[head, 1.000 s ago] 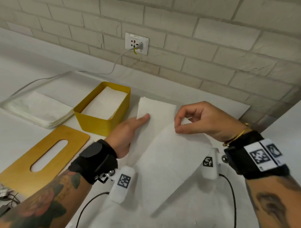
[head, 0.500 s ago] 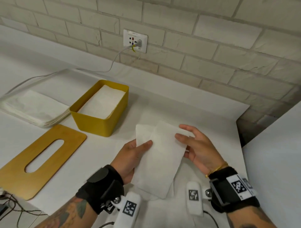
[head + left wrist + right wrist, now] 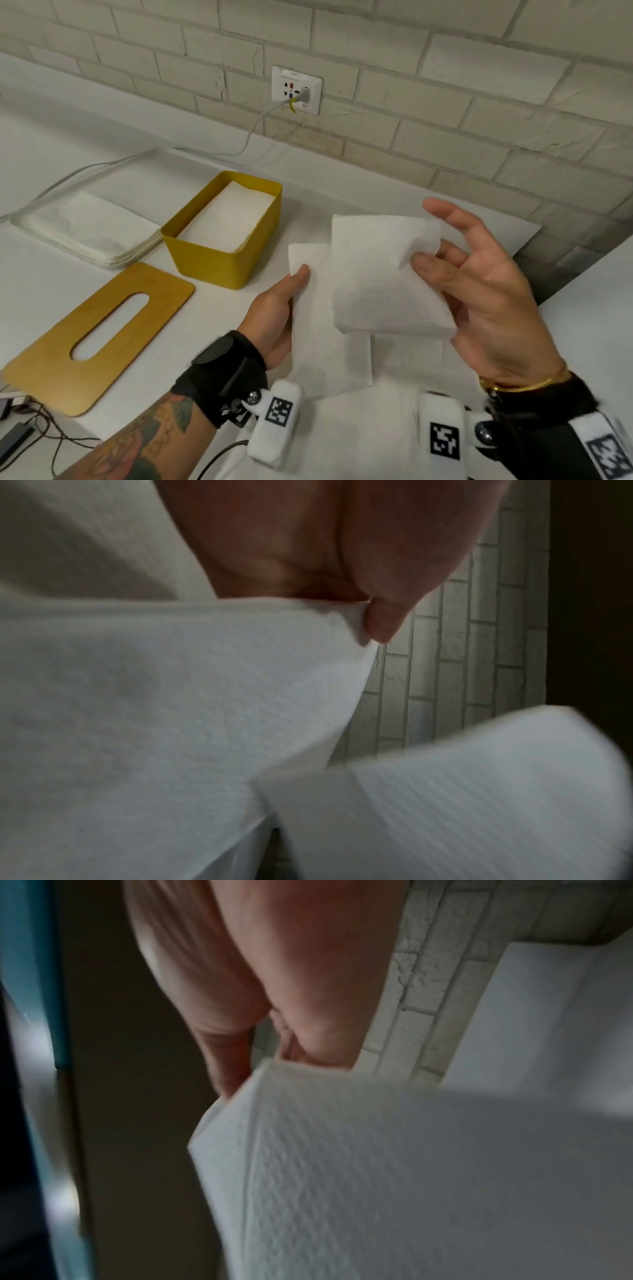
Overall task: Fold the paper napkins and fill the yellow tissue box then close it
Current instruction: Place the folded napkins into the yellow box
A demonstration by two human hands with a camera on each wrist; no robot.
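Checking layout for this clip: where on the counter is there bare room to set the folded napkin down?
Bare counter lies behind the yellow box, toward the wall, and right of the box below the socket. The left is crowded: napkin stack, box and lid sit close together. Both hands, left and right, hold napkins over the near middle.

Napkin (image 3: pixel 380 274): embossed matt paper. Box (image 3: pixel 219 263): smooth yellow plastic. Lid (image 3: pixel 99 335): wood.

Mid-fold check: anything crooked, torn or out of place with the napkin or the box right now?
Nothing torn or spilled. The napkin is held in the air between the left hand and right hand, its folded halves offset rather than square. The yellow box stands open, and the lid lies flat beside it.
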